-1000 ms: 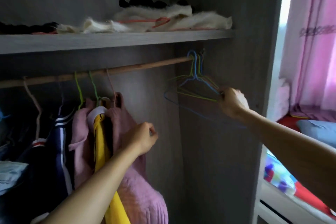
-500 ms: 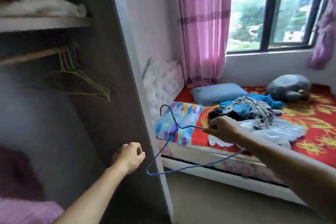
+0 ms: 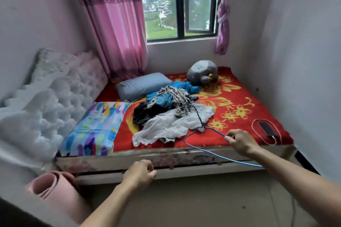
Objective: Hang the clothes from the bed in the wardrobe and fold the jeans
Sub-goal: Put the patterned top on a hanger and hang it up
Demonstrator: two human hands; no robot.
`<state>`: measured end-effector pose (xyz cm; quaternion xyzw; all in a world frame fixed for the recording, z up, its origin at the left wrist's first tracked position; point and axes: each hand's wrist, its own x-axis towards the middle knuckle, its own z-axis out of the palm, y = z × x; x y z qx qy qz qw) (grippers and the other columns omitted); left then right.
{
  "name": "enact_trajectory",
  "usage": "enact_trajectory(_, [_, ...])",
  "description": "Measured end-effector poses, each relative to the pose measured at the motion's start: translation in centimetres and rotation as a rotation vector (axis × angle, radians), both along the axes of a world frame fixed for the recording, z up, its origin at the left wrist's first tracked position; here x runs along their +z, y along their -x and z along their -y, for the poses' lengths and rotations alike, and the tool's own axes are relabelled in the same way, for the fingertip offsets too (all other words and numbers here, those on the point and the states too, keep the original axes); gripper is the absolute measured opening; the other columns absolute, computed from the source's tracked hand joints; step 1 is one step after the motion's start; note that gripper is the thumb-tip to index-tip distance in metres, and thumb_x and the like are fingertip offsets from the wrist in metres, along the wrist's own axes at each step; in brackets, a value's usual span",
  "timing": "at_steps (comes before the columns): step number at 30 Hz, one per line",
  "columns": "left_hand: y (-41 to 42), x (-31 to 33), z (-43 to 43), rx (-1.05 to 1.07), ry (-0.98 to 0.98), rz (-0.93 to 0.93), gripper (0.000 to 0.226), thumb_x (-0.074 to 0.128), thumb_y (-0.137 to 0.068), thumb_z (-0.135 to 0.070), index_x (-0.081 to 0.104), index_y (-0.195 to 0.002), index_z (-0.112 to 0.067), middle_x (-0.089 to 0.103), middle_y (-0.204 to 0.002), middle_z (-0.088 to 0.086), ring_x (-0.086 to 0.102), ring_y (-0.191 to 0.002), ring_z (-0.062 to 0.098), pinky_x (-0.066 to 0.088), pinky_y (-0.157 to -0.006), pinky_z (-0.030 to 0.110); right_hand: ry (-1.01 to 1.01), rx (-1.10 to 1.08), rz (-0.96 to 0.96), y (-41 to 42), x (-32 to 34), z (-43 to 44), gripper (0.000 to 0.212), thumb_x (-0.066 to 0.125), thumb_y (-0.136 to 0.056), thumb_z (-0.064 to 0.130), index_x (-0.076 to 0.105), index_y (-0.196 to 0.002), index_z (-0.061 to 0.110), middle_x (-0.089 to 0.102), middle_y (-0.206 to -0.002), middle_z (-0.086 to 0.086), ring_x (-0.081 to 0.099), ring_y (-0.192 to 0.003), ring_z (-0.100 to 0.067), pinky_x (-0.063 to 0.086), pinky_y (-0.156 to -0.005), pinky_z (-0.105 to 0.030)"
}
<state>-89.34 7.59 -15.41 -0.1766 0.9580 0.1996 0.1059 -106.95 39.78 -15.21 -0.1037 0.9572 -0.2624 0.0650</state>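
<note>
While the left hand (image 3: 139,173) is curling loosely closed and empty, the right hand (image 3: 240,141) is gripping a blue hanger (image 3: 203,148) near the clothes (image 3: 171,114) on the bed (image 3: 239,97).

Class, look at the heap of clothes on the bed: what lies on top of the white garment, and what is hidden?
On the white garment lie a patterned garment, a dark one and blue ones. Whatever lies beneath the heap is covered.

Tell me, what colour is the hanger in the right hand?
Blue. The hanger, held by the right hand, shows best in the head view.
</note>
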Motion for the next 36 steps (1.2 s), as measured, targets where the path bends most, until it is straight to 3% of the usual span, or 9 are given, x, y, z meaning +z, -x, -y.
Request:
enact_trajectory(7, [12.0,-3.6,0.6,-0.061,-0.014,0.085,0.018,0.058,-0.085,-0.044,0.063,-0.081,-0.027,0.066,-0.088,-0.009,0.062,-0.084,0.011,0.052,-0.076,0.030,0.063,-0.245,0.084,9.1,-5.4,-2.7,0.021,0.058,-0.091,0.029,0.060,-0.070,0.025,0.071,-0.087,-0.007,0.063,-0.091,-0.031,0.048,-0.077,-0.036])
enact_trajectory(12, [23.4,-6.5,2.4,-0.118,-0.061,0.105,0.018,0.058,-0.086,-0.042,0.064,-0.081,-0.024,0.067,-0.085,-0.007,0.063,-0.080,0.010,0.054,-0.075,0.033,0.082,-0.337,0.093,19.2,-5.9,-1.9,0.020,0.058,-0.091,0.026,0.064,-0.074,0.019,0.070,-0.083,-0.006,0.064,-0.088,-0.029,0.046,-0.075,-0.034])
enact_trajectory(17, [35.0,-6.8,4.9,-0.168,-0.056,0.169,0.016,0.055,-0.080,-0.036,0.060,-0.075,-0.021,0.067,-0.077,-0.005,0.062,-0.075,0.012,0.047,-0.065,0.028,0.105,-0.431,0.090,28.7,-4.9,-0.1,0.021,0.059,-0.092,0.023,0.064,-0.073,0.016,0.065,-0.073,-0.003,0.062,-0.084,-0.029,0.040,-0.069,-0.031])
enact_trajectory(21, [43.5,-6.7,5.9,-0.220,-0.061,0.196,0.014,0.055,-0.079,-0.035,0.060,-0.074,-0.023,0.065,-0.067,-0.009,0.066,-0.074,0.010,0.054,-0.073,0.031,0.167,-0.530,0.092,34.3,-5.5,0.3,0.025,0.058,-0.090,0.023,0.062,-0.067,0.015,0.065,-0.066,0.000,0.064,-0.076,-0.027,0.041,-0.065,-0.031])
enact_trajectory(24, [48.4,-7.3,5.5,-0.262,-0.030,0.177,0.010,0.054,-0.084,-0.037,0.058,-0.081,-0.028,0.068,-0.088,-0.005,0.064,-0.088,0.013,0.050,-0.074,0.027,0.192,-0.559,0.095,38.6,-6.2,0.3,0.025,0.058,-0.090,0.023,0.064,-0.069,0.013,0.066,-0.065,0.001,0.063,-0.071,-0.024,0.039,-0.061,-0.030])
enact_trajectory(27, [52.8,-9.0,5.2,-0.279,-0.035,0.211,0.010,0.054,-0.087,-0.039,0.057,-0.086,-0.029,0.069,-0.100,-0.002,0.061,-0.087,0.013,0.044,-0.068,0.025,0.204,-0.588,0.096,44.1,-7.6,0.2,0.027,0.058,-0.091,0.022,0.063,-0.066,0.013,0.066,-0.064,-0.001,0.061,-0.069,-0.025,0.037,-0.059,-0.030])
enact_trajectory(32, [59.8,-12.2,5.4,-0.247,-0.057,0.297,0.007,0.053,-0.086,-0.035,0.056,-0.084,-0.029,0.058,-0.086,-0.008,0.055,-0.079,0.009,0.039,-0.063,0.025,0.248,-0.576,0.150,55.0,-12.7,1.3,0.029,0.054,-0.094,0.017,0.062,-0.068,0.010,0.063,-0.064,-0.004,0.058,-0.067,-0.027,0.036,-0.060,-0.031])
enact_trajectory(36, [65.5,-14.6,6.3,-0.130,-0.074,0.389,0.015,0.053,-0.081,-0.035,0.053,-0.067,-0.030,0.059,-0.075,-0.009,0.062,-0.082,0.012,0.050,-0.071,0.028,0.328,-0.614,0.248,63.1,-17.9,3.2,0.024,0.050,-0.096,0.012,0.066,-0.079,0.006,0.059,-0.057,0.004,0.051,-0.054,-0.012,0.035,-0.048,-0.025])
